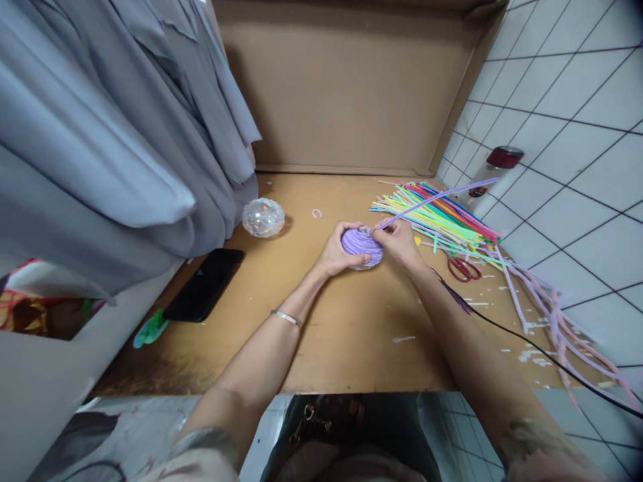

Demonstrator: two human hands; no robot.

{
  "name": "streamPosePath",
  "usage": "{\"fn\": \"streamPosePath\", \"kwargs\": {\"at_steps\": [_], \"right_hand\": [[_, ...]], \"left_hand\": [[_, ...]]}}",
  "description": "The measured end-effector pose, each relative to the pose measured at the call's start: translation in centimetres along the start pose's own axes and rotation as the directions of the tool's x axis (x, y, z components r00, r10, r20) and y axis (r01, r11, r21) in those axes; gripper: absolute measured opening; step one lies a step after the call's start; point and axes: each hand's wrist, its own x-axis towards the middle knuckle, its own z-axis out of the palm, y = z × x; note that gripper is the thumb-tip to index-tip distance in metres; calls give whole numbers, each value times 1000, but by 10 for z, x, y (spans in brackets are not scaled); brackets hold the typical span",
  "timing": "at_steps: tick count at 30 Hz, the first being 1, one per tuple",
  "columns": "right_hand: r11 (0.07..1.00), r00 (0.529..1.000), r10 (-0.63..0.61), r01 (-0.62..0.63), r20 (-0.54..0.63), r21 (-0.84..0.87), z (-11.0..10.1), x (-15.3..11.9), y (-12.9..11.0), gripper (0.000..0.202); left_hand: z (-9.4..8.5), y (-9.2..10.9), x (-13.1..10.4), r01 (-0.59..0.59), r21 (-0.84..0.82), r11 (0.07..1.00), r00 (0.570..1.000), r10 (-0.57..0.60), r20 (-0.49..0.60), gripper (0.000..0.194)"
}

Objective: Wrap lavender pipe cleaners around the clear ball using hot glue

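Note:
Wrapped around a purple ball of coiled pipe cleaner is my left hand, its thumb across the front. My right hand pinches a purple pipe cleaner at the ball's upper right side. The long free end of that strand sticks out up and to the right, over a heap of coloured pipe cleaners. A paler patch shows at the ball's underside. Part of the ball is hidden by my fingers.
Left of the ball stand a clear speckled ball and a black phone. Red-handled scissors, a black cable and loose purple and pink strands lie right. A red-lidded jar stands by the tiled wall; a grey curtain hangs left.

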Motion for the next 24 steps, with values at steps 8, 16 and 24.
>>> {"fn": "streamPosePath", "kwargs": {"at_steps": [8,16,24], "right_hand": [[994,995,-32,42,97,-99,-5,0,-3,11],[987,988,-25,49,154,-152,-6,0,0,8],[977,983,-60,93,175,-190,-5,-3,0,6]], "left_hand": [[0,2,-1,-9,10,1000,1000,9,8,83],[0,2,-5,19,-62,998,999,-21,-25,66],[2,-3,-2,35,-164,986,994,-52,-98,42]]}}
